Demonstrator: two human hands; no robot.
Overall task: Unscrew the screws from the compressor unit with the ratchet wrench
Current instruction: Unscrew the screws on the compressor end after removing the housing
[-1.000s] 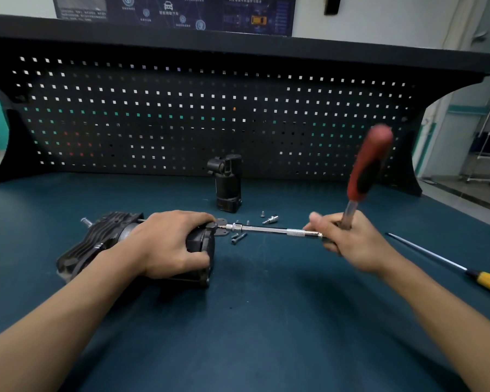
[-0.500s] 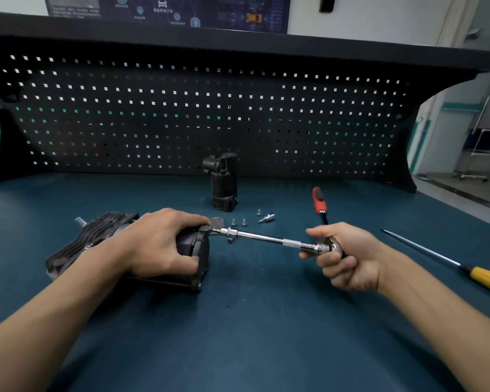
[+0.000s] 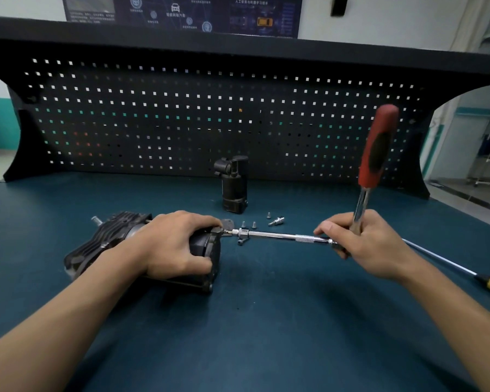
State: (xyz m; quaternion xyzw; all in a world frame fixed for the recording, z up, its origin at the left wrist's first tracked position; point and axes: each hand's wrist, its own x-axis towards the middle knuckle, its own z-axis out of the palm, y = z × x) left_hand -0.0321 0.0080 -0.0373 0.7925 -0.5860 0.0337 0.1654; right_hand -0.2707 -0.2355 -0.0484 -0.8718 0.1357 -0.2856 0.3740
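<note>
Compressor unit (image 3: 105, 244) lies on its side on the table (image 3: 266, 321), left of centre. The left hand (image 3: 170, 244) clamps down on its right end, fingers (image 3: 198, 220) curled tight over the housing. A few loose screws (image 3: 248, 224) sit just behind the extension bar (image 3: 277, 236), which runs level from the unit's end face to the right hand (image 3: 371, 244). That hand's fingers are wrapped round the head end of the ratchet wrench (image 3: 375, 154), red handle sticking up.

What I'd worry about: with an extension that long, any tilt on the swing could cam the bit out and chew the screw head. If the left grip slackens, the round body probably rolls. A careless swing could also scatter those screws.
</note>
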